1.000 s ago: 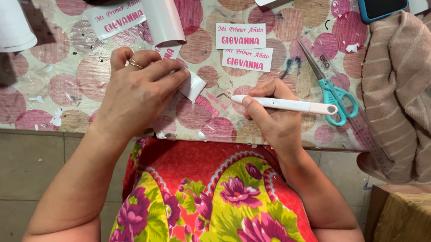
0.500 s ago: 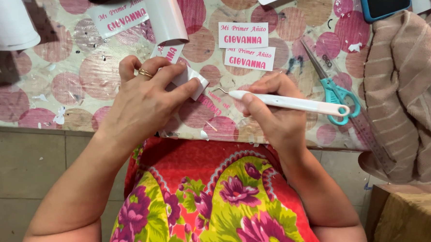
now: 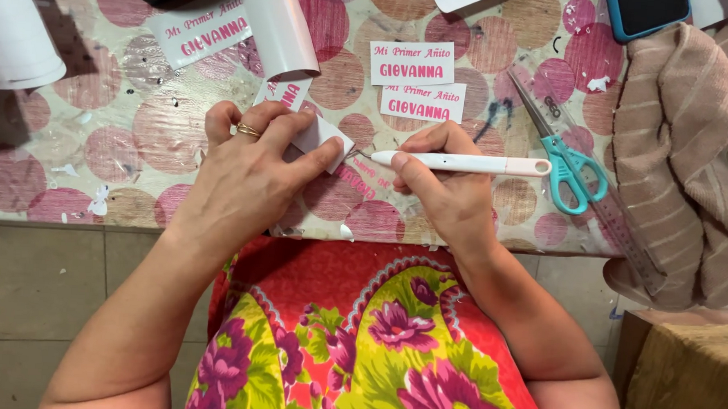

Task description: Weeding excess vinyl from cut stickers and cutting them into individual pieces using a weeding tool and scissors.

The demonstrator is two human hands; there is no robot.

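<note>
Sticker [image 3: 328, 137] mostly under left hand [image 3: 246, 183]

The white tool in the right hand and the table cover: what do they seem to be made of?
The white tool looks like smooth matte plastic, with a thin metal-looking tip near the small white sticker under the left hand. The table cover seems to be glossy plastic or oilcloth: it shines and wrinkles, though this is uncertain.

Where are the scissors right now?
The scissors lie on the table in the head view, to the person's right, between the white tool in the right hand and the brown towel.
</note>
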